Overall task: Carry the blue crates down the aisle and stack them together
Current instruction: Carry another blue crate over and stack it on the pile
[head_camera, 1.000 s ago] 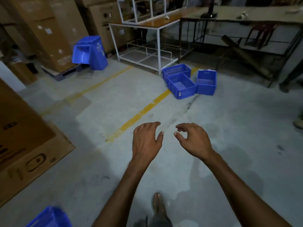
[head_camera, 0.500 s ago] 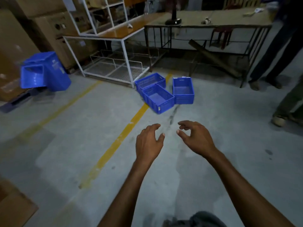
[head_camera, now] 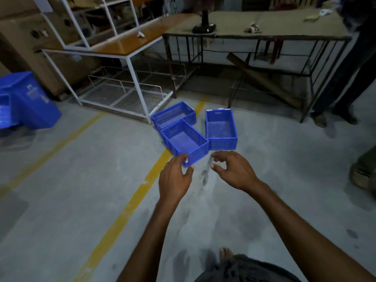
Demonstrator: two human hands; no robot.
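Note:
Three empty blue crates sit close together on the concrete floor ahead. The nearest crate [head_camera: 185, 142] lies on the yellow line, a second crate [head_camera: 174, 115] is behind it by the white rack's leg, and a third crate [head_camera: 220, 129] stands to their right. My left hand [head_camera: 176, 180] and my right hand [head_camera: 234, 169] are stretched out in front of me, fingers curled and apart, holding nothing. Both hands hover short of the nearest crate; the left one overlaps its front corner in the picture.
A white metal rack [head_camera: 130, 78] and a dark metal table [head_camera: 256, 37] stand behind the crates. Tipped blue crates [head_camera: 26, 100] lie at the far left by cardboard boxes [head_camera: 30, 47]. A person's legs [head_camera: 343, 82] stand at the right. A yellow floor line [head_camera: 126, 210] runs toward me.
I have walked closer: the three crates have grown larger and nearer to my hands. My hands have kept the same open, outstretched pose.

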